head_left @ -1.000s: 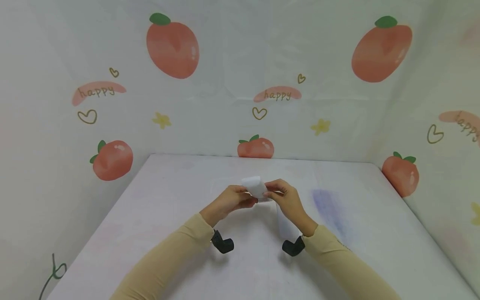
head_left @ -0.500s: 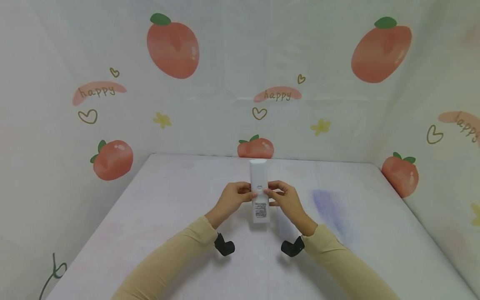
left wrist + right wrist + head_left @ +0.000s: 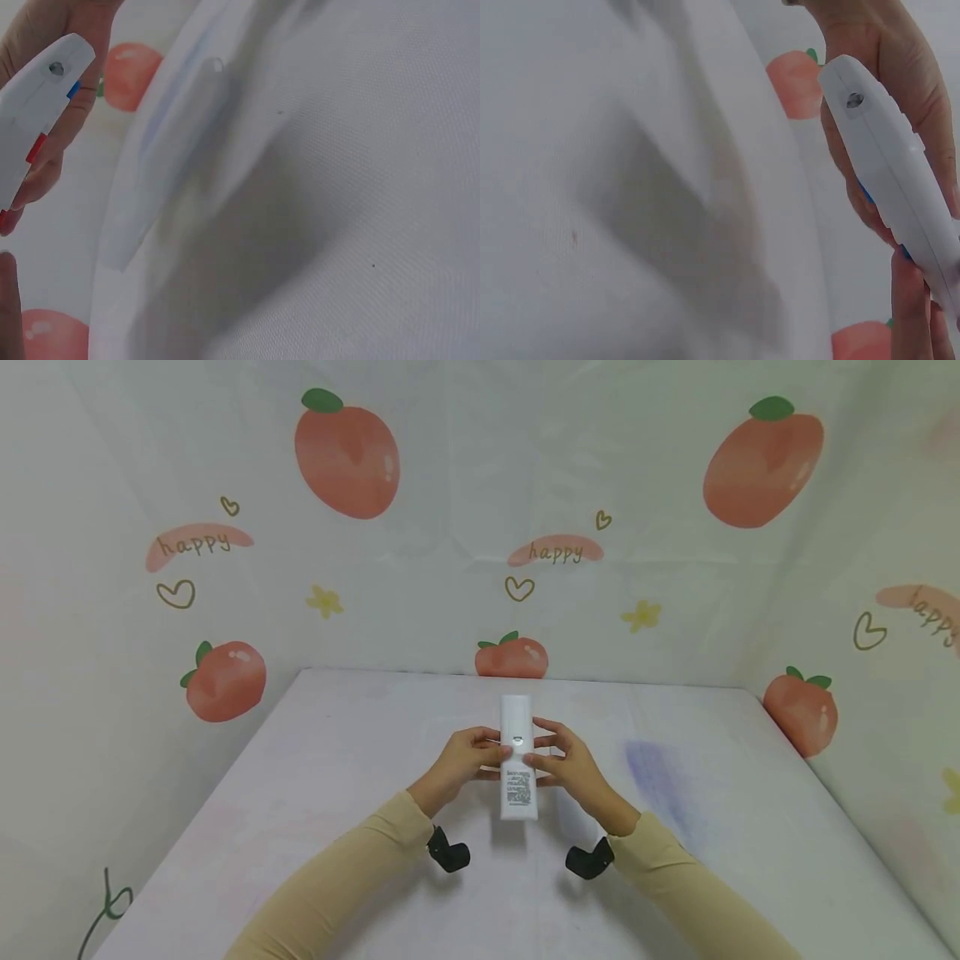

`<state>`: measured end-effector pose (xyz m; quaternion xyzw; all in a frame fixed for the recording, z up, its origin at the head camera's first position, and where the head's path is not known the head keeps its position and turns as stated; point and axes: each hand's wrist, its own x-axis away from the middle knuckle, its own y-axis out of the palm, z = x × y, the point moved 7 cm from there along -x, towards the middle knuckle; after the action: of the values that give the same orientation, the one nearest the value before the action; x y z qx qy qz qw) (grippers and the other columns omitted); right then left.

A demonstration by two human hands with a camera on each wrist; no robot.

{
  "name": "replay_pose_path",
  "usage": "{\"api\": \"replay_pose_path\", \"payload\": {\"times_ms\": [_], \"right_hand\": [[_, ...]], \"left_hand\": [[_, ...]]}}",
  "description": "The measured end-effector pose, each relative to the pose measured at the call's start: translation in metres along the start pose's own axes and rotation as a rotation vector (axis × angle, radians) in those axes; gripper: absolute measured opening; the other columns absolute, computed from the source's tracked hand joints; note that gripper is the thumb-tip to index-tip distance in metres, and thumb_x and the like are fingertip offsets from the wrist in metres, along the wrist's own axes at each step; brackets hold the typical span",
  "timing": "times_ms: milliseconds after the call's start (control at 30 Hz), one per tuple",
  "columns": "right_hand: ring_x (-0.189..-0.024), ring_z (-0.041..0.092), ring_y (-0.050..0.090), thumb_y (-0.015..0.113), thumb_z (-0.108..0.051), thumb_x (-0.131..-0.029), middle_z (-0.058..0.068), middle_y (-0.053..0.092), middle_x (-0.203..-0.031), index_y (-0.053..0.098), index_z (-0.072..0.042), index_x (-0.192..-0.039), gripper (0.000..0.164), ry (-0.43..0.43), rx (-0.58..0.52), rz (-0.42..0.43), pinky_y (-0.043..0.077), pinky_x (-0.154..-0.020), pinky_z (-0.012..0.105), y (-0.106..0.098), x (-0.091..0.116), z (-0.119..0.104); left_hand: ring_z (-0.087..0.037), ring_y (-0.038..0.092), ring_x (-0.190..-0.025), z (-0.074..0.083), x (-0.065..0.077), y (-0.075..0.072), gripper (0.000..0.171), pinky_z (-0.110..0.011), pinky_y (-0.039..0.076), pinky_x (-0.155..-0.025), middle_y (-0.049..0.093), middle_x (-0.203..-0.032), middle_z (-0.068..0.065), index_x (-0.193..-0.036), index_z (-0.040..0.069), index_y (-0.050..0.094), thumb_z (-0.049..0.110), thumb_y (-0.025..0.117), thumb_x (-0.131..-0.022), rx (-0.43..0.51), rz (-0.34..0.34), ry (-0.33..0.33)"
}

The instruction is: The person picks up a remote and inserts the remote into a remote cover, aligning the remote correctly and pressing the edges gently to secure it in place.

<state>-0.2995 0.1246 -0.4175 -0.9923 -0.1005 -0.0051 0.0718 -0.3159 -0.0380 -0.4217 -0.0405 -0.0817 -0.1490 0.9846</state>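
Observation:
A white remote control (image 3: 517, 793) is held upright above the table, its back with a printed label and small latch toward the head camera. My left hand (image 3: 459, 762) grips its left side, thumb on the back near the latch. On the other side my right hand (image 3: 577, 768) grips it the same way, thumb just below the latch. In the left wrist view, red and blue buttons show along the front of the remote control (image 3: 37, 97). The right wrist view shows a small hole in the end of the remote control (image 3: 889, 161).
A pale translucent sleeve-like piece (image 3: 176, 142) lies on the white table (image 3: 360, 727), partly behind my right hand in the head view. A bluish-purple smudge (image 3: 660, 781) marks the cloth to the right. A fruit-printed curtain (image 3: 450, 468) closes off the back and sides.
The remote control has turned from nearly end-on to showing its full back, then come slightly lower and nearer. Both hands keep hold, their fingers shifted along its sides.

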Motion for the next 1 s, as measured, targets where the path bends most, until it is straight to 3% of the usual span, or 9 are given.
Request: {"api": "replay_pose_path", "payload": {"times_ms": [133, 333, 667, 867, 1000], "right_hand": [[-0.090, 0.020, 0.065, 0.069, -0.012, -0.090, 0.023, 0.050, -0.126, 0.037, -0.012, -0.146, 0.065, 0.014, -0.026, 0.000, 0.058, -0.077, 0.045, 0.002, 0.001, 0.001], [-0.090, 0.018, 0.064, 0.068, -0.012, -0.091, 0.023, 0.050, -0.127, 0.037, -0.012, -0.147, 0.065, 0.026, -0.045, -0.014, 0.058, -0.078, 0.045, 0.002, 0.002, 0.004], [-0.092, 0.018, 0.062, 0.069, -0.012, -0.090, 0.024, 0.049, -0.128, 0.037, -0.011, -0.146, 0.065, 0.054, -0.037, -0.025, 0.058, -0.079, 0.046, 0.002, 0.002, 0.008], [-0.095, 0.020, 0.062, 0.066, -0.013, -0.091, 0.026, 0.046, -0.131, 0.034, -0.011, -0.148, 0.066, 0.067, -0.014, -0.106, 0.056, -0.083, 0.050, 0.000, 0.000, 0.007], [-0.098, 0.024, 0.064, 0.063, -0.012, -0.093, 0.029, 0.047, -0.130, 0.033, -0.004, -0.147, 0.062, 0.044, -0.007, -0.173, 0.055, -0.085, 0.050, -0.006, -0.005, 0.004]], "left_hand": [[-0.022, 0.070, -0.091, -0.002, -0.002, -0.001, 0.043, -0.038, 0.059, -0.079, 0.068, -0.108, -0.014, -0.122, -0.002, 0.059, 0.022, 0.071, -0.089, 0.027, 0.009, -0.018], [-0.027, 0.069, -0.097, -0.008, -0.006, -0.002, 0.052, -0.036, 0.058, -0.081, 0.068, -0.114, -0.014, -0.134, 0.008, 0.053, 0.023, 0.072, -0.088, 0.121, 0.016, -0.102], [-0.026, 0.069, -0.094, -0.013, -0.010, -0.002, 0.051, -0.036, 0.059, -0.078, 0.066, -0.115, -0.015, -0.133, 0.009, 0.053, 0.018, 0.073, -0.087, 0.135, 0.014, -0.153], [-0.024, 0.070, -0.088, -0.015, -0.009, -0.003, 0.048, -0.035, 0.059, -0.075, 0.066, -0.112, -0.015, -0.131, 0.011, 0.054, 0.015, 0.072, -0.087, 0.155, 0.031, -0.165], [-0.024, 0.070, -0.088, -0.017, -0.010, -0.005, 0.048, -0.035, 0.060, -0.074, 0.066, -0.112, -0.015, -0.131, 0.011, 0.053, 0.013, 0.072, -0.087, 0.171, 0.045, -0.165]]}}
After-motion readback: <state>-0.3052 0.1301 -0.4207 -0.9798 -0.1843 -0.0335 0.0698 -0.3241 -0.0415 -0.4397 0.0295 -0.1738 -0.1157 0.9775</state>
